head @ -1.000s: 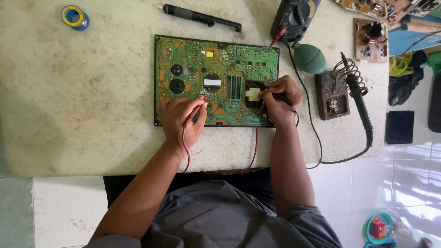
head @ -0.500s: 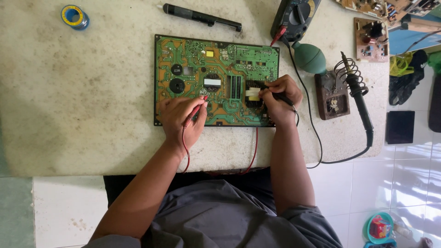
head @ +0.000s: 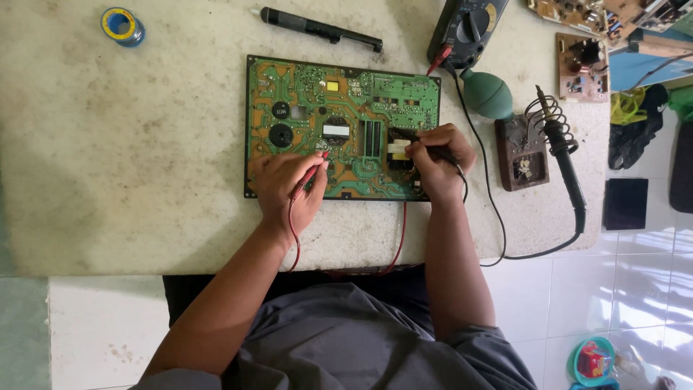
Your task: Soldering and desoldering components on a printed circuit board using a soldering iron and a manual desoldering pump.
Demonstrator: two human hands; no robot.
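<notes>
Solder spool lies at the bench's far left corner. A black pen-shaped tool lies above the green circuit board, which sits flat at bench centre. Left hand rests on the board's lower left, fingers pinching a red probe, tip on the board. Right hand rests on the board's lower right edge, fingers closed on a black probe. Multimeter stands beyond the board. Green bulb, then soldering iron in its stand, lie to the right.
</notes>
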